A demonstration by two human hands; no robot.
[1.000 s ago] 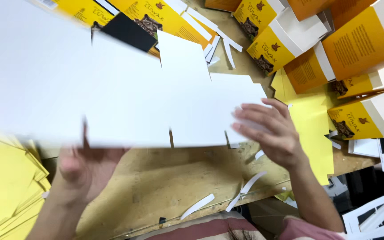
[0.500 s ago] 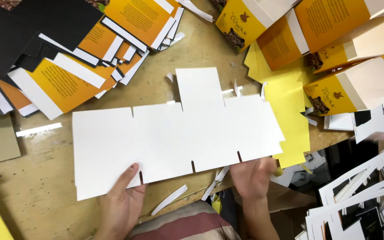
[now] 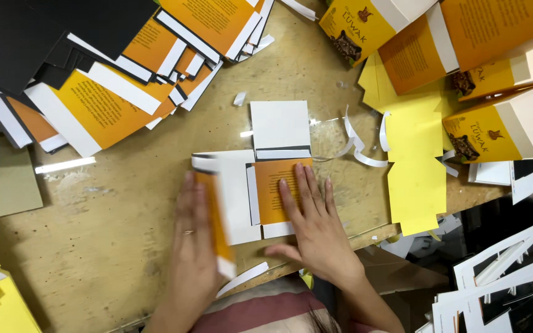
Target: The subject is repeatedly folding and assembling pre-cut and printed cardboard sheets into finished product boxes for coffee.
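While the flat carton blank [image 3: 260,185] is lying near the front edge of the plywood worktable [image 3: 124,209], its orange panel is pressed by the flat, open right hand [image 3: 313,225]; a side flap is being folded up by the straight-fingered left hand [image 3: 195,246]. Stacked orange blanks [image 3: 118,92] and yellow sheets [image 3: 417,166] are spread around.

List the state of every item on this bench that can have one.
Box blank: partly folded, orange panel facing up, white flap sticking out at the top.
Left hand: flat, folding the left panel over.
Right hand: flat, fingers pressing the orange panel.
Orange blanks: flat, fanned in a pile.
Yellow sheet: flat, overhanging the bench edge.
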